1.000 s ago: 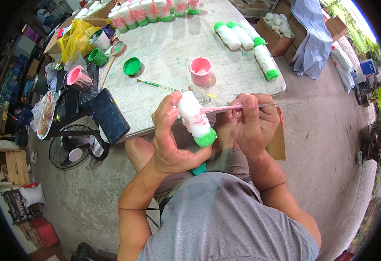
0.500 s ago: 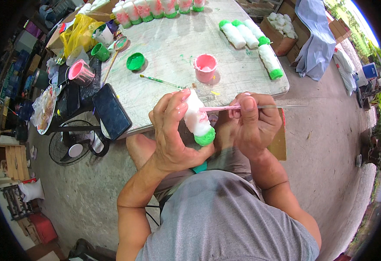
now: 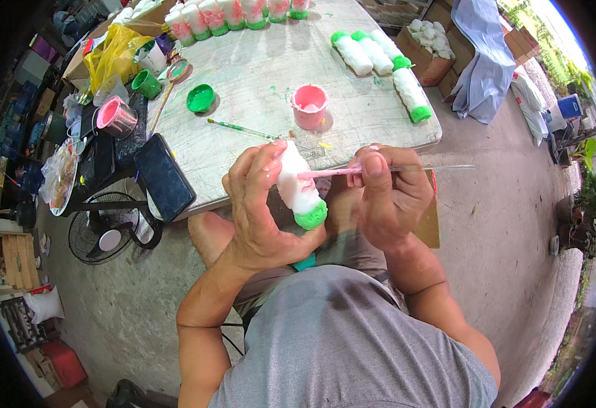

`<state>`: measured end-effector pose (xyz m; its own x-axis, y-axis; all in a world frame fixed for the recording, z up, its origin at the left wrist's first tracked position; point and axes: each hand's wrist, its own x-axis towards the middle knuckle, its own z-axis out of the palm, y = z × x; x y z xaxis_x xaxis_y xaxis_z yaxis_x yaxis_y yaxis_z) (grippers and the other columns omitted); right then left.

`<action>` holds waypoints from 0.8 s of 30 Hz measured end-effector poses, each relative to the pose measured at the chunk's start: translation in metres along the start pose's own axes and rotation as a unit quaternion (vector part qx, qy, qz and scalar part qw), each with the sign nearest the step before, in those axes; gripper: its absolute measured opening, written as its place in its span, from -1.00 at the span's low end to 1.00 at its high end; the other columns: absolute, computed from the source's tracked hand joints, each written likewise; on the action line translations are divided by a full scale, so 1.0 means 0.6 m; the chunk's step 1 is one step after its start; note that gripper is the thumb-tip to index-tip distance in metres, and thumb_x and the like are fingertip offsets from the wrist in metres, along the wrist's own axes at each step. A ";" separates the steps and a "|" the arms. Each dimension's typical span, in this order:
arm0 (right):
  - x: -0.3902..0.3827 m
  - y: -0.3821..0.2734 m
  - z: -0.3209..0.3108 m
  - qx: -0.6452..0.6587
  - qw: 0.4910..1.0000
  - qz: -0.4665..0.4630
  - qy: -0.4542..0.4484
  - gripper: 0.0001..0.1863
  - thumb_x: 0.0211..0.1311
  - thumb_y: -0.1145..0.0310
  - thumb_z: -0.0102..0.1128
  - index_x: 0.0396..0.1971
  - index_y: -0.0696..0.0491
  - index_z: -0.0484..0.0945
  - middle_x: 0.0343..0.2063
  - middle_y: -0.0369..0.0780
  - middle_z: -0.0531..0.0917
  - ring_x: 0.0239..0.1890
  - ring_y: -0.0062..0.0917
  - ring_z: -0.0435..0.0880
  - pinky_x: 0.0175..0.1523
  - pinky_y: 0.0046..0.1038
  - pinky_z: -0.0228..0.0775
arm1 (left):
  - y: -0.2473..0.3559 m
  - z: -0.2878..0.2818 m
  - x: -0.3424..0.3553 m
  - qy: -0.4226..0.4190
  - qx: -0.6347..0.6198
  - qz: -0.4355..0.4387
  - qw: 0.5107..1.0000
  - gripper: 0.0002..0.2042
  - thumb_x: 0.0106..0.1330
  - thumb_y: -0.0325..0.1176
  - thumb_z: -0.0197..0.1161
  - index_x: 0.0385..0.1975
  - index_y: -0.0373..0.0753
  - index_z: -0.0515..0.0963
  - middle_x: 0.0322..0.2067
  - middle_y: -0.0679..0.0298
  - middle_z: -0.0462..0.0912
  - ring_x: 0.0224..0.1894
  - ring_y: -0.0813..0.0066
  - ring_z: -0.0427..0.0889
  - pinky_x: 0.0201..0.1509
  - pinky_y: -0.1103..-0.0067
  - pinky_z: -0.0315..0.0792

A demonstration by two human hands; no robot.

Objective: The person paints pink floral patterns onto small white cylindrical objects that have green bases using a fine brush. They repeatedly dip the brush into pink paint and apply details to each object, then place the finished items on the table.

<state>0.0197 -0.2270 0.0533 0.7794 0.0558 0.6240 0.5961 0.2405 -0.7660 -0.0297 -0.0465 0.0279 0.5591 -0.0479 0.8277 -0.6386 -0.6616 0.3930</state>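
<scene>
My left hand cradles a white, lumpy cylinder with a green end toward my lap and pink marks on its side; its upper end leans away from me. My right hand pinches a slender pink-coated brush with a clear handle; its tip touches the cylinder's side. Beyond them on the white table stand an open pink paint cup and a shallow green paint container, with a green-handled brush lying nearby.
A black phone lies at the table's left edge, above a fan. Paint pots and a yellow bag crowd the left. Several painted cylinders stand along the back; others lie at the right. Cardboard boxes sit beyond.
The brush tip has shifted a little leftward along the cylinder's side. Both hands keep their grips, with slight finger movement; the whole view has shifted slightly.
</scene>
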 end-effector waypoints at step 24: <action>-0.031 -0.002 -0.024 0.006 0.999 -0.014 -0.039 -0.96 0.52 0.54 0.15 -0.18 0.18 0.49 -0.42 -0.17 0.69 -0.43 -0.64 0.56 -0.29 -0.54 0.49 | 0.000 0.001 0.001 0.015 -0.017 -0.021 1.000 0.02 -0.14 -0.34 0.58 0.42 -0.34 0.15 0.26 -0.14 0.42 0.24 -0.08 0.46 0.33 0.15 0.36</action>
<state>0.0072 -0.2422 0.0406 0.7445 0.1247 0.6558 0.6150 0.2540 -0.7465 -0.0289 -0.0472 0.0281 0.5703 0.0020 0.8214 -0.6328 -0.6365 0.4409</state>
